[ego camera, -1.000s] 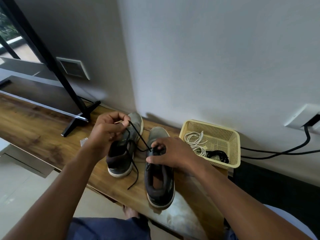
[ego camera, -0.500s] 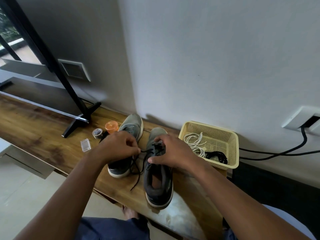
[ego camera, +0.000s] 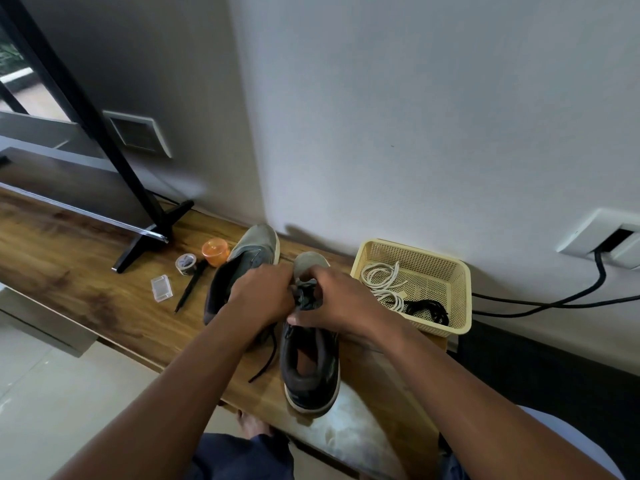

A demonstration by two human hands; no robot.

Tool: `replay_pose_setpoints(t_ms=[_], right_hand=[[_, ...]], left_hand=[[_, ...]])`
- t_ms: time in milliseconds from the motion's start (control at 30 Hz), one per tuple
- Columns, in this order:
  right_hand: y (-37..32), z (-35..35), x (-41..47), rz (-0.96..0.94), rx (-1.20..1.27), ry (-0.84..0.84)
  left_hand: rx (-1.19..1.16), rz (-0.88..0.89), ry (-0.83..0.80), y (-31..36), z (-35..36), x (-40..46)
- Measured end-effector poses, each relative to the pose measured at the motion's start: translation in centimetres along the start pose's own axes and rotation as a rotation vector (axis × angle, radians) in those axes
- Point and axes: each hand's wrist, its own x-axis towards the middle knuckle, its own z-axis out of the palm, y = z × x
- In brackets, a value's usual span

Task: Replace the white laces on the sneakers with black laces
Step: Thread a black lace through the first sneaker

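Note:
Two grey sneakers stand side by side on the wooden bench [ego camera: 86,292], toes to the wall. My left hand [ego camera: 261,296] and my right hand [ego camera: 341,306] meet over the eyelets of the right sneaker [ego camera: 310,372]. Both pinch the black lace [ego camera: 265,363] there, and its loose end trails down between the shoes onto the wood. The left sneaker [ego camera: 249,258] is partly hidden behind my left hand. White laces [ego camera: 382,284] and another black lace [ego camera: 427,310] lie in the yellow basket [ego camera: 460,306] on the right.
Left of the shoes sit an orange cap [ego camera: 215,251], a tape roll [ego camera: 186,263], a black pen [ego camera: 190,289] and a small clear box [ego camera: 161,288]. A black stand foot [ego camera: 149,233] rests further left. Black cables [ego camera: 554,299] run from a wall socket [ego camera: 602,237].
My left hand came down from above the left sneaker, where it held the lace taut, and moved right to meet my right hand at the right sneaker's eyelets.

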Motion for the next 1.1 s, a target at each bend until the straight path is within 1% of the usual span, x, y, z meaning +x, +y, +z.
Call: replay_pose_setpoints(t_ms=[100, 200, 300, 467, 533, 600, 700, 800, 900, 1000, 1100], right_hand=[[-0.2, 0.1, 0.1, -0.001, -0.035, 0.008], [-0.2, 0.2, 0.1, -0.001, -0.021, 0.009], [-0.1, 0.1, 0.3, -0.001, 0.007, 0.001], [-0.4, 0.4, 0.5, -0.012, 0.143, 0.020], [-1.2, 0.1, 0.7, -0.046, 0.266, 0.096], [-2.4, -0.6, 0.9, -0.063, 0.419, 0.163], [-3.9, -2.4, 0.8, -0.088, 0.691, 0.187], [-4.5, -4.4, 0.2, -0.142, 0.939, 0.178], [-4.2, -6.2, -0.3, -0.133, 1.119, 0.178], [-3.8, -7.4, -0.6, -0.104, 1.164, 0.214], [-3.8, -8.1, -1.0, -0.099, 1.152, 0.231]], left_hand=[[-0.081, 0.010, -0.072, 0.2, 0.7, 0.4], [-0.227, -0.006, -0.034, 0.0, 0.9, 0.3], [-0.326, -0.009, 0.091, -0.5, -0.1, -0.2], [-0.447, 0.101, 0.457, 0.0, -3.6, -1.4], [-0.540, 0.146, 0.533, 0.6, -4.7, -1.7], [-0.696, 0.195, 0.575, 1.0, -5.3, -1.9], [-0.913, 0.245, 0.649, 0.2, -6.1, -1.6], [-0.991, 0.171, 0.695, -1.9, -6.3, -1.2], [-0.948, 0.070, 0.649, -4.2, -5.7, -1.0], [-0.877, -0.042, 0.593, -5.9, -4.9, -0.9], [-0.823, -0.103, 0.589, -6.6, -4.8, -1.2]])
